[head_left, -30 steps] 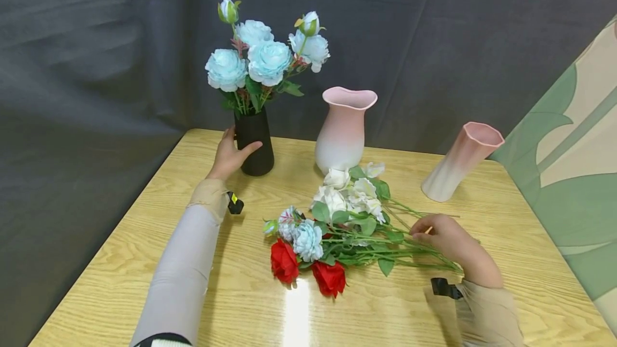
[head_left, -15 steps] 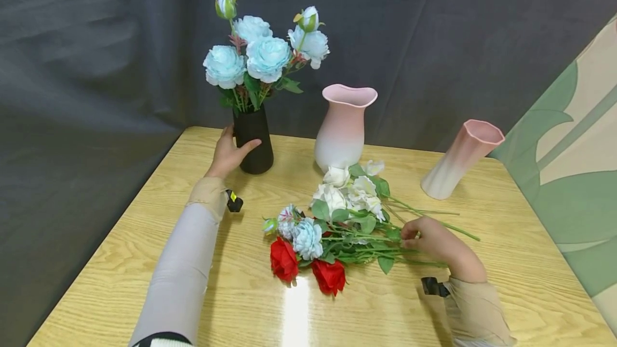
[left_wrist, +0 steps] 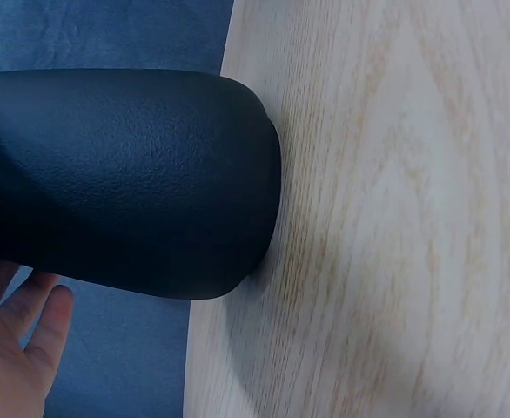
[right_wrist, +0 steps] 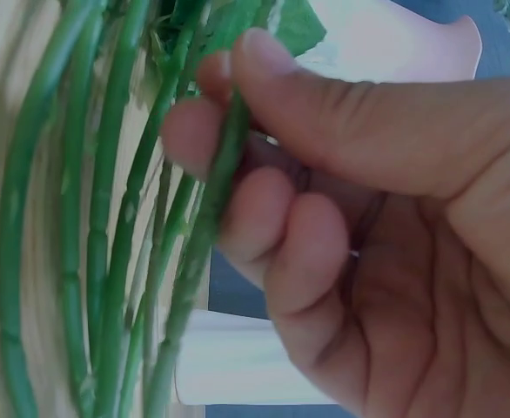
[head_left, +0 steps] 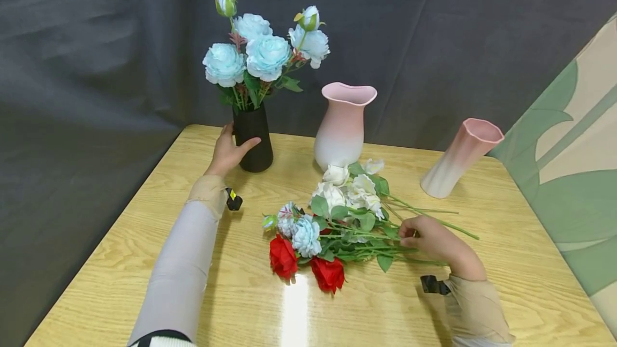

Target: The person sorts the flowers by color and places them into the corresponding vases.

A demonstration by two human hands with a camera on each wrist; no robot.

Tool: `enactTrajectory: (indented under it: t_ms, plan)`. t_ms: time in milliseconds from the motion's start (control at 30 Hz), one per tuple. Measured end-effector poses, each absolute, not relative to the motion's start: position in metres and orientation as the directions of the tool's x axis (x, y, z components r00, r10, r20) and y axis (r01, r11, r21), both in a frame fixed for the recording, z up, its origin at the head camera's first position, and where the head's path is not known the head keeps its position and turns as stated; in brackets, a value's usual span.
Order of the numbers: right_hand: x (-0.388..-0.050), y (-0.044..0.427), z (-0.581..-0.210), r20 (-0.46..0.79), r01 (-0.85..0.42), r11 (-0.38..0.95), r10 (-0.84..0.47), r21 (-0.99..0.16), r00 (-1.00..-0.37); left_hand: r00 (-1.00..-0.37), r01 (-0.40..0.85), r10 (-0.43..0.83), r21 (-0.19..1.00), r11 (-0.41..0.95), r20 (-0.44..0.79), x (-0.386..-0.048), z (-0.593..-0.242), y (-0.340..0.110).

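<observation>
My left hand (head_left: 228,150) holds the black vase (head_left: 255,149), thumb across its front and fingers round its left side. The vase stands upright at the back left with pale blue flowers (head_left: 268,58) in it. In the left wrist view, the vase's base (left_wrist: 150,183) meets the table edge region, and the fingers (left_wrist: 50,335) show beside it. My right hand (head_left: 436,240) is over the stems of the loose flowers. Seen from the right wrist, thumb and fingers pinch one green stem (right_wrist: 194,261); several other stems (right_wrist: 72,218) lie beside it.
A pink-and-white vase (head_left: 339,133) stands at the back middle, and a slanted pink vase (head_left: 458,162) at the right. On the table (head_left: 241,304) lie white flowers (head_left: 332,194), pale blue ones (head_left: 306,235) and red roses (head_left: 329,274). A dark curtain hangs behind.
My right hand has moved left along the stems, then stayed nearly still. The left hand keeps its hold on the black vase. The head view has tilted slightly.
</observation>
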State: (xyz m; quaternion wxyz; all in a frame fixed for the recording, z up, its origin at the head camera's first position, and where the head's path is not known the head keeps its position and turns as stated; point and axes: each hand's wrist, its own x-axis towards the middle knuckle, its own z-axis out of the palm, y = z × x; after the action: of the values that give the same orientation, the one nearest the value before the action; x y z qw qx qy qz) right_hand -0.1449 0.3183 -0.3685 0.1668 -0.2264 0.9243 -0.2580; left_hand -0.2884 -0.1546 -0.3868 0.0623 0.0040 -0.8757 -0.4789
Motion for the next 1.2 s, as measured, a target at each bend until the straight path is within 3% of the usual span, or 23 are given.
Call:
enactTrajectory:
  t_ms: [700, 1200]
  plan:
    - [-0.142, 0.326, -0.369, -0.138, -0.411, 0.623, -0.644, -0.665, -0.753, -0.991, 0.075, -0.053, 0.84, 0.537, 0.122, -0.287, -0.387, -0.155]
    - [-0.137, 0.323, -0.361, 0.028, -0.505, 0.553, -0.655, -0.662, -0.755, -0.989, 0.09, -0.049, 0.841, 0.534, 0.136, -0.289, -0.388, -0.156]
